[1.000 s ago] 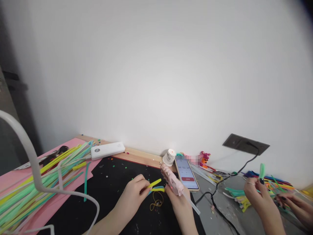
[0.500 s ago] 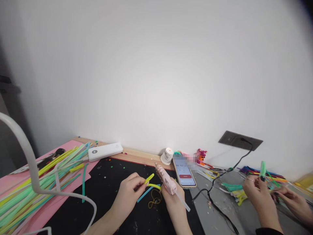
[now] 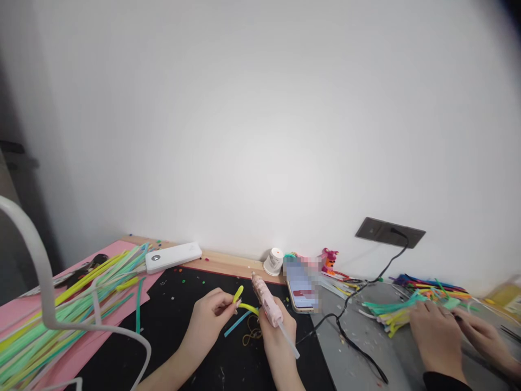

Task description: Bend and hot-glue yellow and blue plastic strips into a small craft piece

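Thumb and fingers of my left hand (image 3: 212, 316) pinch a short yellow pipe cleaner (image 3: 238, 294) that is bent near the fingertips. My right hand (image 3: 277, 331) is wrapped round a pink glue gun (image 3: 266, 301), nozzle pointing up and away, a clear glue stick (image 3: 290, 341) poking out of its back end. The yellow strip's other end runs to the right hand; whether those fingers grip it, I cannot tell. Below, on the black mat (image 3: 171, 347), lie a blue pipe cleaner piece (image 3: 236, 324) and a thin yellowish-brown loop (image 3: 252, 332).
Many pipe cleaners (image 3: 44, 331) cover pink paper at left, beside a white power bank (image 3: 174, 257). A paper cup (image 3: 273, 262), a phone (image 3: 302, 290) and a black cable (image 3: 358, 347) sit rightward. Another person's hands (image 3: 437, 334) work at far right. A white curved stand (image 3: 44, 282) crosses the left side.
The view has shifted slightly. My left hand's yellow pipe cleaner now points more upright. The other person's hands have lowered to the table, and their raised green piece is no longer held up.
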Motion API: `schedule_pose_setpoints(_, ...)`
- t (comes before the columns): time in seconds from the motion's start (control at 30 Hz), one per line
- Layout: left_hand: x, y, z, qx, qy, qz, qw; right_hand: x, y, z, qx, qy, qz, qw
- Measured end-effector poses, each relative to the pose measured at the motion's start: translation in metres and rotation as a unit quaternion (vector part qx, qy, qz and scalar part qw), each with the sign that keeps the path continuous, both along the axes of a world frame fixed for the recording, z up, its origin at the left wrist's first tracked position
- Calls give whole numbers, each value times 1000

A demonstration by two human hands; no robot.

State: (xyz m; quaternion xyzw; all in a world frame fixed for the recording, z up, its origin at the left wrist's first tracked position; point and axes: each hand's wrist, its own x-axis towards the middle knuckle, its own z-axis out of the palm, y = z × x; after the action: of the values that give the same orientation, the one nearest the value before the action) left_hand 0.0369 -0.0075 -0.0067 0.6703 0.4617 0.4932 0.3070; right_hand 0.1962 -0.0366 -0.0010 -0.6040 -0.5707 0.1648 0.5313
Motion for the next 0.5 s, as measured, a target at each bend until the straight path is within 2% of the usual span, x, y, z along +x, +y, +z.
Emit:
schedule_pose_setpoints(0.13,1,2,-4,-14,-24,-14,1000,-3,0,2,-32,23,25,999)
schedule_pose_setpoints(0.3,2,4,-7,-45,-104,-36,993,-6,5,-5,-45,114,49,991)
schedule_pose_setpoints(0.4,3,4,-6,-61,-110,-30,992,-6,6,-8,-48,140,64,987)
schedule_pose_setpoints(0.5,4,4,-5,-108,-100,-34,988,-6,4,-6,-41,143,69,986)
